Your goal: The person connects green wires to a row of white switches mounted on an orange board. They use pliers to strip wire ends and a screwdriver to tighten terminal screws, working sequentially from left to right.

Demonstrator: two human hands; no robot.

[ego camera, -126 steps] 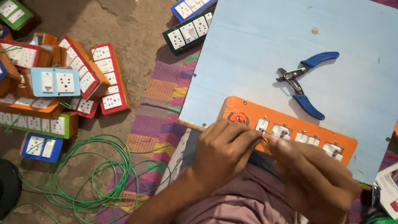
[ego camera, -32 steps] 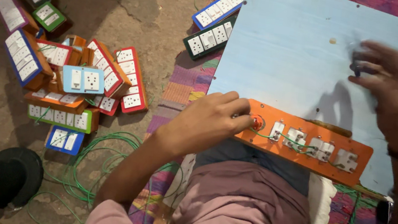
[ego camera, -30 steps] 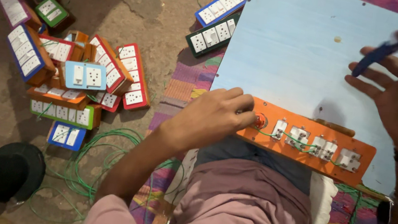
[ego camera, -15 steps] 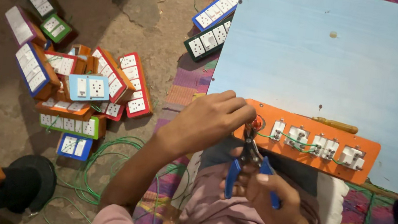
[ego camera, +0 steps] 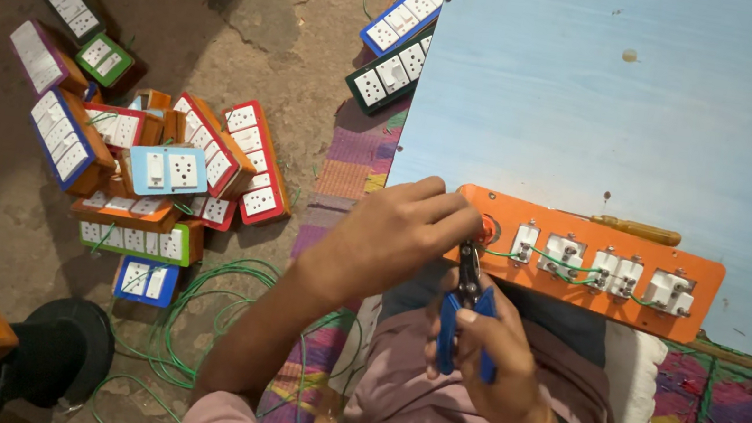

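Change: right hand [ego camera: 486, 364], out at the far side of the board about a second ago, is now at the near edge with the cutters; left hand [ego camera: 392, 237] unchanged on the panel's left end.
Blue board [ego camera: 637, 110]: pale blue sheet across the lap, serves as counter; far edge out of frame.
Floor [ego camera: 134, 0]: bare ground on the left, woven striped mat [ego camera: 349, 156] under the board's left edge.
Pile of switch boxes [ego camera: 142, 173]: on the floor, well left of the board; orange, red, blue and green frames with white switch faces, stacked loosely.
Two more strips [ego camera: 401, 42]: one blue, one dark green, leaning against the board's left edge.
Green wire [ego camera: 210, 316]: loose coils on the floor below the pile.
Orange panel [ego camera: 598, 268]: lies back side up at the board's near edge; white switch backs in a row, linked by thin green wire.
Left hand: closed over the panel's left end, fingers curled on top.
Right hand: wrapped around the blue handles, watch strap at the wrist.
Cutters [ego camera: 466, 299]: blue-handled, tips pointing up at the panel's left end, just beside the left hand's fingers.
Screwdriver [ego camera: 632, 230]: amber handle, flat on the board, touching the panel's far edge.
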